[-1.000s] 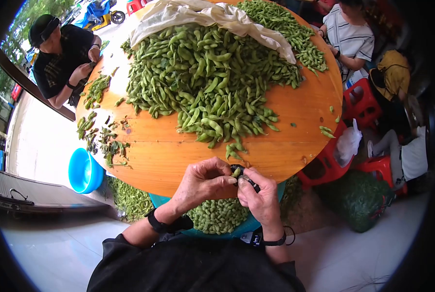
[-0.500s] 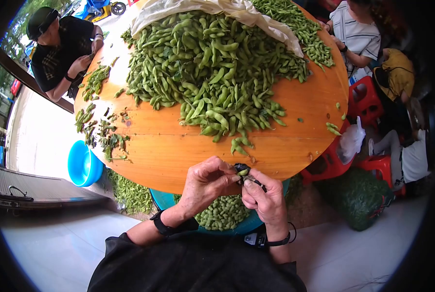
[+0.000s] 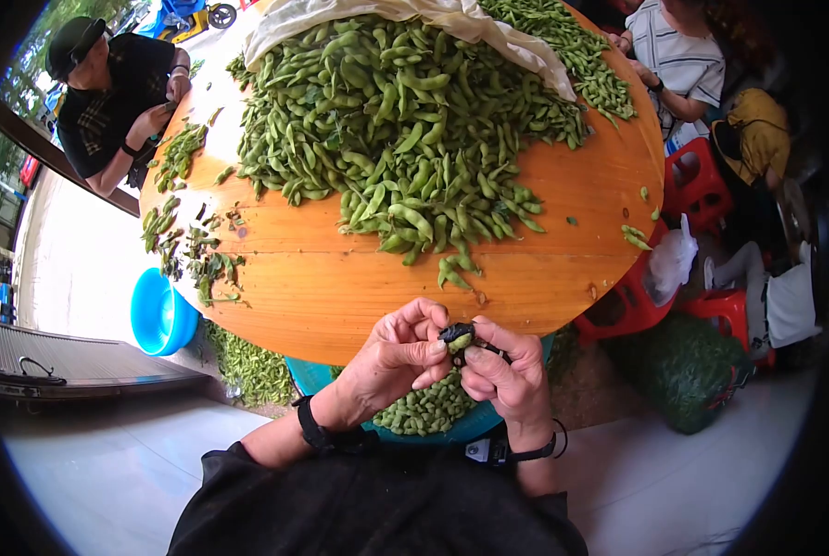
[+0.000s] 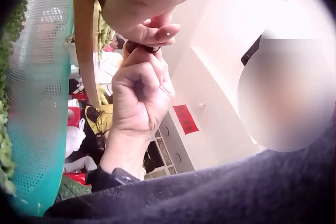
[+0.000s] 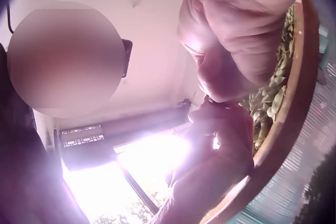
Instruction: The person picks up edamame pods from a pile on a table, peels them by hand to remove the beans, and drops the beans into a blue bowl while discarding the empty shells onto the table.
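Observation:
In the head view a short piece of green soybean pod (image 3: 459, 343) shows between the fingertips, with black material (image 3: 453, 331) close against it. My left hand (image 3: 400, 347) pinches the pod between thumb and finger from the left. From the right, my right hand (image 3: 507, 371) grips it with thumb and curled index finger, and a dark strip shows at that finger. Both hands meet just in front of the table edge, over a teal basket (image 3: 305, 378) of green beans (image 3: 423, 406). The left wrist view shows the right hand (image 4: 139, 98) curled, its fingertips meeting the left hand (image 4: 152, 3).
A large heap of green pods (image 3: 386, 139) covers much of the round wooden table (image 3: 340, 301), partly under a pale cloth (image 3: 414, 11). Pod scraps (image 3: 212, 264) lie at its left. Around it are a blue basin (image 3: 162, 310), red stools (image 3: 697, 190), a green sack (image 3: 683, 375) and seated people.
The pod between my fingertips has turned to show more of its green side. My left fingers have spread a little, and the view has shifted slightly.

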Motion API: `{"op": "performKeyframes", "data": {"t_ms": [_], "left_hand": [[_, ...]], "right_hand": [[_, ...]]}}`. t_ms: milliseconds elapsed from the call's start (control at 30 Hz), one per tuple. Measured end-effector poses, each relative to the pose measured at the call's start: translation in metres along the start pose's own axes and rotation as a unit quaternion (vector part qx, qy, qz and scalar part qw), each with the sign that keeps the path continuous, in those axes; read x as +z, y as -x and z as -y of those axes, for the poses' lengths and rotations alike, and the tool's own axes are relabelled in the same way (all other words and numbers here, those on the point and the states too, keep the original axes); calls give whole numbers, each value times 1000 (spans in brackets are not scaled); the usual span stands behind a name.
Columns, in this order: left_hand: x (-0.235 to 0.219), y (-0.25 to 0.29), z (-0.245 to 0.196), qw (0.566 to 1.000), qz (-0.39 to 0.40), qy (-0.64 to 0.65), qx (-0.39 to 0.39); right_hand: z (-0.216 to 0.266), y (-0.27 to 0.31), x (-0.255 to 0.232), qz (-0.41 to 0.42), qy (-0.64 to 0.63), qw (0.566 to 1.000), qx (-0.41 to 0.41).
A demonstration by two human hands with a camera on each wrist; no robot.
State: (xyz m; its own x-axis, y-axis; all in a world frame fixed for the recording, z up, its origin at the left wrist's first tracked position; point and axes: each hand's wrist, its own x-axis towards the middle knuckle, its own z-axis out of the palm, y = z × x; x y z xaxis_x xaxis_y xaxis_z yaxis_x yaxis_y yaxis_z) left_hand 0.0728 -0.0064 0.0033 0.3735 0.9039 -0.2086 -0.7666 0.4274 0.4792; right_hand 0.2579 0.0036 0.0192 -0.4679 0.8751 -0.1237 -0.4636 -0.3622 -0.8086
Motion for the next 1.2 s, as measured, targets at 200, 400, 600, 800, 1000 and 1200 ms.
{"op": "performKeyframes", "data": {"t_ms": [200,400,600,800,1000,1200], "left_hand": [[1,1,1,998,30,29,-37],[11,4,-2,914,-38,-404,1],[18,3,-7,705,22,-683,189],[14,3,-7,865,-17,-500,-28],[10,6,7,932,-45,-358,-19],[18,4,14,936,-72,-335,73]], "right_hand": [[10,1,3,16,33,999,15],[16,8,11,-36,483,868,-113],[15,5,5,-30,524,837,-156],[4,5,6,-68,527,835,-145],[-16,8,24,-155,597,749,-244],[-7,12,19,-191,547,781,-231]]}}
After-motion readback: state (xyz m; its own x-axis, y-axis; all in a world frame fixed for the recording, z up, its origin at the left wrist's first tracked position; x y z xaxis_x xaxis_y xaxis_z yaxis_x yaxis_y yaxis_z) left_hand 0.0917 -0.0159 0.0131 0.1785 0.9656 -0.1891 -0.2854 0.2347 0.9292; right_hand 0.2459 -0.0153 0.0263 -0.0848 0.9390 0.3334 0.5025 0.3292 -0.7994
